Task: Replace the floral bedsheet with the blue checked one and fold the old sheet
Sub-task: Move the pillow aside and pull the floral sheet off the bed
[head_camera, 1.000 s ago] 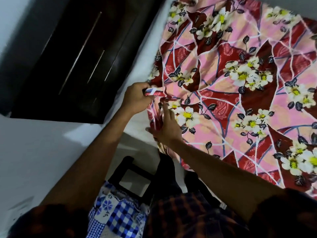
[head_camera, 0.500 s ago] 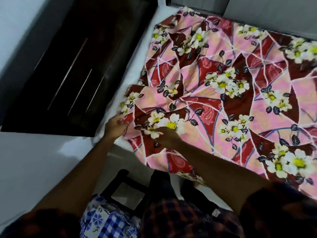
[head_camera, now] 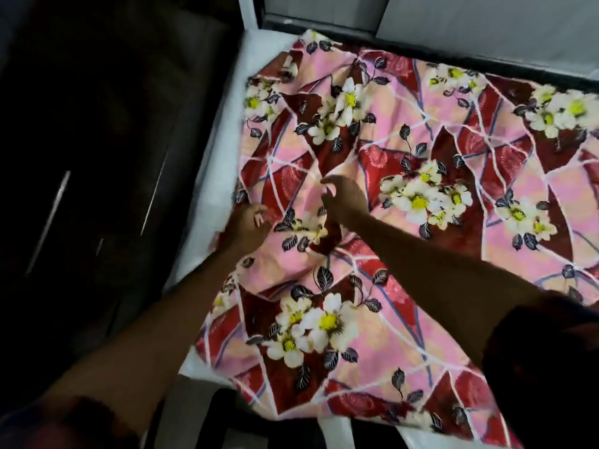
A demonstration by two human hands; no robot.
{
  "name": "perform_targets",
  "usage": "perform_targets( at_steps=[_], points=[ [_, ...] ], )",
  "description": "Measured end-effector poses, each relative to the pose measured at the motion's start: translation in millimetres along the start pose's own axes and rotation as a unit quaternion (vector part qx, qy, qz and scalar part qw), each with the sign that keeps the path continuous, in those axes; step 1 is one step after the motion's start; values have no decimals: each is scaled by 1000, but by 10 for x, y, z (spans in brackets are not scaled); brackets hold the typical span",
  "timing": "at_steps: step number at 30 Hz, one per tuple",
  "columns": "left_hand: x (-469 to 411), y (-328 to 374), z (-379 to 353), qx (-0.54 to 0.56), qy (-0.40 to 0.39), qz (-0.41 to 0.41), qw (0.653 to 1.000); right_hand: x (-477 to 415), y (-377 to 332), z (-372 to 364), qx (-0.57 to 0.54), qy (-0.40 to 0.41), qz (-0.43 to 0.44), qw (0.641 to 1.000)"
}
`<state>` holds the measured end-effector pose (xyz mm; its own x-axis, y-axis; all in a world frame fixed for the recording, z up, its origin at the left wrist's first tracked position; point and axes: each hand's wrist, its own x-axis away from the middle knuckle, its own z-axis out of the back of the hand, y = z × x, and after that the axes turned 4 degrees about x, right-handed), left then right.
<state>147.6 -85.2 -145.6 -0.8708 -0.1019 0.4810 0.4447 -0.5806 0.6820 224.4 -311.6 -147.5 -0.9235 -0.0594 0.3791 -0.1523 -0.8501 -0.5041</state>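
Dim overall — the left side sinks to near-black, while the floral bedsheet (head_camera: pixel 405 335) catches soft, even light. The left hand (head_camera: pixel 246 225) and right hand (head_camera: pixel 343 199) smear with motion blur.

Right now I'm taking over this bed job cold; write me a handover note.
Left hand: over the left edge of the floral sheet; blurred, grip unclear.
Right hand: open, fingers hooked, over the rumpled middle.
The sheet lies bunched on the mattress, pulled in from the left side, which shows bare. The blue checked sheet is out of view.
Done: left edge loosened.
Left: strip it, spread the checked one, fold the floral.
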Motion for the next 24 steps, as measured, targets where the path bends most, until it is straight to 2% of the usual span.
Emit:
perform_targets(
  at_steps=[2, 6, 8, 12, 16, 18, 22, 24],
  points=[
    [-469, 2, 139, -55, 26, -44, 997, -537, -178, -4, 21, 8, 23, 999],
    [-1375, -60, 370, -73, 53, -141, 986, -1458, -422, -48, 44, 48, 93, 994],
    [-1771, -69, 456, -104, 26, -123, 987, -1855, -498, -69, 87, 54, 119, 988],
    [-2221, -104, 472, -201, -78, -45, 976, -2408, -594, -112, 151, -6, 132, 980],
    [-2375, -187, 486, -100, -78, -42, 991, -2836, -631, -244, 227, -16, 125, 966],
    [-2386, -267, 516, -123, -93, -56, 986, -2937, -704, -257, 246, -15, 122, 961],
    [-2417, -369, 473, -173, -96, -72, 978, -2904, -811, -172, 163, 49, 121, 978],
    [-2423, -404, 437, -186, -87, -80, 975, -2839, -849, -190, 110, 72, 86, 988]
  ],
)
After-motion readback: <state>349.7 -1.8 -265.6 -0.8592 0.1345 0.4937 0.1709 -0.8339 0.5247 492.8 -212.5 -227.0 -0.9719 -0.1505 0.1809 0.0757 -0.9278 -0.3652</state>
